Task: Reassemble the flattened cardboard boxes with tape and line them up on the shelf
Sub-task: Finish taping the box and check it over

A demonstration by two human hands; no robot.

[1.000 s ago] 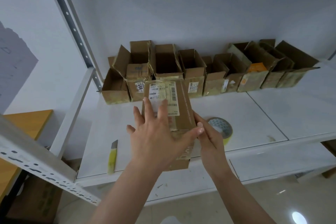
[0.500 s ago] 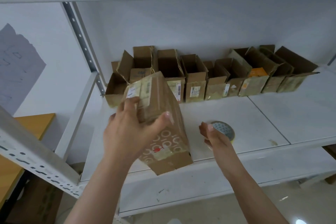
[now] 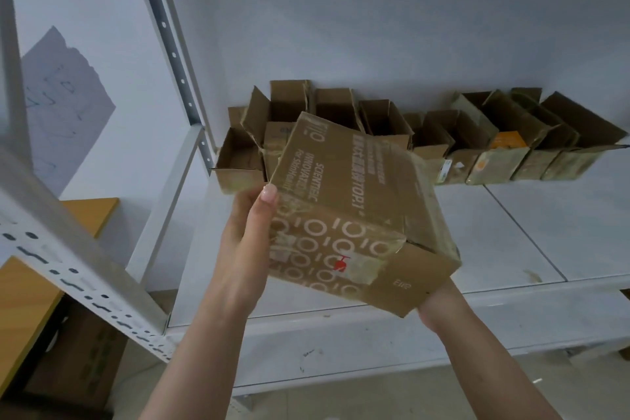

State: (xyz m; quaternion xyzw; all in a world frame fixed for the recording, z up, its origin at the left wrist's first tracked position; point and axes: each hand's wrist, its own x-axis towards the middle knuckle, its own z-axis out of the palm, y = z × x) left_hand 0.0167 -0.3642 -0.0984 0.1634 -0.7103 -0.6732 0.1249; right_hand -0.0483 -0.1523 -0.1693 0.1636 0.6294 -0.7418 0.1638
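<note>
The box (image 3: 354,215) hangs tilted above the shelf (image 3: 511,235), in front of the row (image 3: 443,143). Left hand (image 3: 247,242) grips its side; right hand (image 3: 434,303) sits underneath, fingers hidden. It looks light, crushable; hold its edges.

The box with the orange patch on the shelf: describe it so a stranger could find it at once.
Start at the white shelf and follow the row of open boxes lined against its back wall toward the right end. The box with the orange patch stands third from that end, its flaps open upward. It alone shows a bright orange panel at its top; its neighbours are plain brown.
</note>
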